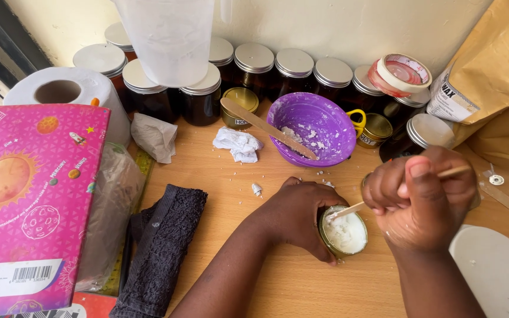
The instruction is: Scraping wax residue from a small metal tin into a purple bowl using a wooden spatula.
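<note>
A small round tin point(344, 234) filled with white waxy stuff sits on the wooden table point(231, 176). My left hand point(298, 212) wraps around the tin's left side and steadies it. A thin wooden stick point(349, 209) is gripped in my right hand point(419, 197), and its tip pokes into the white stuff. Behind them stands a purple bowl point(313, 126) flecked with white bits, with a flat wooden spatula point(266, 125) resting across its rim.
Several dark lidded jars point(254, 70) line the back wall. A toilet roll point(60, 91), a pink box point(25, 200), a dark cloth point(163, 247) and crumpled tissue point(238, 143) lie to the left. A brown paper bag point(493, 70) and a white lid point(496, 271) are on the right.
</note>
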